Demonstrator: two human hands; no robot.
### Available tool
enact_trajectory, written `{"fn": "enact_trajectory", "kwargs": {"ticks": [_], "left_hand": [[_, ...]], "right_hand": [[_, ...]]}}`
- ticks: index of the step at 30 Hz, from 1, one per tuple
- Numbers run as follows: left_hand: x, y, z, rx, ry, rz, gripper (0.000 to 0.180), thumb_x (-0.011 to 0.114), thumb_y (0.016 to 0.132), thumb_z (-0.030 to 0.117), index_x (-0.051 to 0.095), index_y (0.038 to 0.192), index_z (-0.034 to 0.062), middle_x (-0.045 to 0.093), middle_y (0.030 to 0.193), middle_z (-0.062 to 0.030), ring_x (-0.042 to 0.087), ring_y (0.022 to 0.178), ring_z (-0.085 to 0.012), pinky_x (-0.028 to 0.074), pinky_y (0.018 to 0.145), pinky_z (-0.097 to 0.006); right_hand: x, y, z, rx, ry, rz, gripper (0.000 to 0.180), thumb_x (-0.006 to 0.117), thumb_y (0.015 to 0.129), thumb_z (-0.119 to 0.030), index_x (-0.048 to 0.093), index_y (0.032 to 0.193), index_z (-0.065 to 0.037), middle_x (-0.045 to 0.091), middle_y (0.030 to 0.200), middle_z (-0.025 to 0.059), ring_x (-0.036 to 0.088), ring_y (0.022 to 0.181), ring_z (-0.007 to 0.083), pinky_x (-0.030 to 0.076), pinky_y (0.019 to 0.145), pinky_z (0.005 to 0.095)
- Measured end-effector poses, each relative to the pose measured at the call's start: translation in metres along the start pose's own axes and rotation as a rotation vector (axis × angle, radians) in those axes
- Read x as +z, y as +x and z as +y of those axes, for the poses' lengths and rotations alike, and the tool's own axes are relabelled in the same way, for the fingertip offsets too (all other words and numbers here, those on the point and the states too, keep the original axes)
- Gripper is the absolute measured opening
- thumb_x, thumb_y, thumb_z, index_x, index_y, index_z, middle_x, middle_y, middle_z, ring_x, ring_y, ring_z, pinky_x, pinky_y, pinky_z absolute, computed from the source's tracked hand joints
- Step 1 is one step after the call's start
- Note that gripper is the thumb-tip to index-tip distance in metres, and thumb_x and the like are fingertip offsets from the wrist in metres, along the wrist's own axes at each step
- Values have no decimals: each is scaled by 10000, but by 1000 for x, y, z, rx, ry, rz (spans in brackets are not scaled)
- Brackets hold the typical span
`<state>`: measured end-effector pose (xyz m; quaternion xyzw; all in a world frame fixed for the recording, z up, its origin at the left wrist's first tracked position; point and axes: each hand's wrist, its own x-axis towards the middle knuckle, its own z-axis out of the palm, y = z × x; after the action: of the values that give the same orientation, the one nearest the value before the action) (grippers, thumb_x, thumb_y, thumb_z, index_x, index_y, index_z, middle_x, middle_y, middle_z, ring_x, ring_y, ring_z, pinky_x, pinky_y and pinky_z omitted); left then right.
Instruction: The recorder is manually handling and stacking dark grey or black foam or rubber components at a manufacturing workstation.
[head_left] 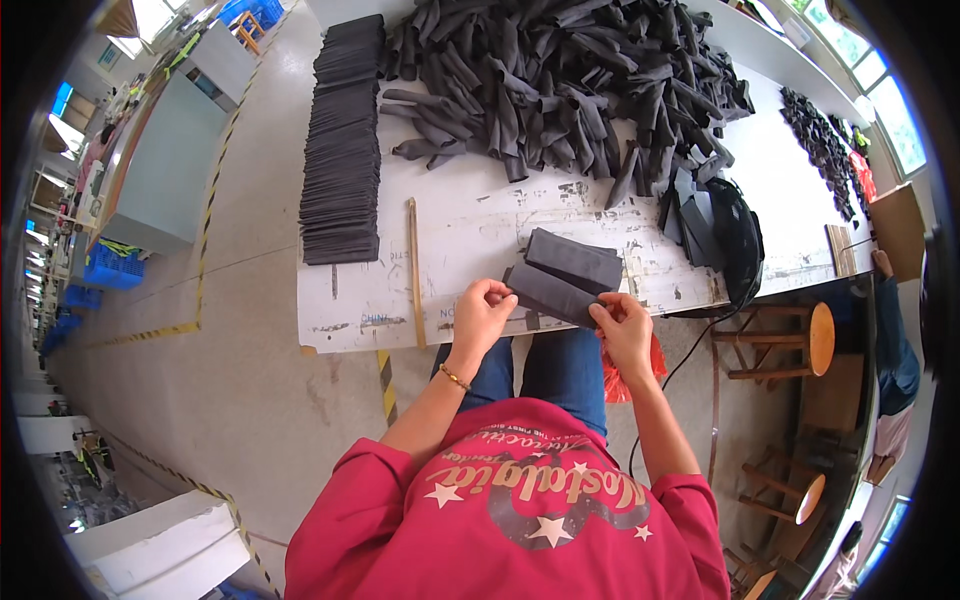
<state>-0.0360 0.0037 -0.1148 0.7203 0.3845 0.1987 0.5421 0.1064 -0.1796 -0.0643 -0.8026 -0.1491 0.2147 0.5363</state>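
Between my two hands lies a flat, dark grey strip of folded fabric (552,296), tilted down to the right near the table's front edge. My left hand (484,314) pinches its left end. At its right end, my right hand (624,328) has thumb and fingers closed on a corner. Just behind it, a few similar dark fabric pieces (578,262) lie overlapping on the worn white table (460,200). A long, neat row of stacked dark pieces (340,150) runs along the table's left side. Loose, curled dark fabric pieces (560,90) form a big heap at the back.
A thin wooden stick (415,270) lies left of my hands. On the right are more flat dark pieces (692,218), a black rounded object (738,240) and a hanging cord (680,365). Wooden stools (820,340) and another person's arm (893,330) are farther right.
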Motion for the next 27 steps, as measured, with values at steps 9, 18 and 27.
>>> {"fn": "enact_trajectory", "kwargs": {"ticks": [9, 18, 27], "left_hand": [[-7, 2, 10, -95, -100, -88, 115, 685, 836, 118, 677, 877, 11, 641, 715, -19, 572, 651, -95, 480, 629, -260], [-13, -1, 42, -225, -408, -20, 282, 772, 836, 241, 676, 870, -21, 657, 734, -35, 602, 658, -95, 482, 609, -219], [-24, -4, 72, -113, -702, -179, 190, 683, 897, 115, 650, 940, -67, 687, 801, -113, 676, 690, -173, 567, 633, -270]], "right_hand": [[-1, 4, 1, 41, -22, 5, 228, 738, 811, -61, 598, 966, 31, 608, 724, 45, 567, 606, 88, 482, 492, 241], [-8, -8, -23, 43, -15, -80, 234, 736, 819, -72, 622, 1000, 22, 612, 732, 53, 578, 629, 100, 475, 543, 253], [1, 0, -72, -475, -244, -184, 271, 666, 909, -201, 663, 1076, 11, 639, 849, 68, 606, 821, 160, 485, 726, 292]]}}
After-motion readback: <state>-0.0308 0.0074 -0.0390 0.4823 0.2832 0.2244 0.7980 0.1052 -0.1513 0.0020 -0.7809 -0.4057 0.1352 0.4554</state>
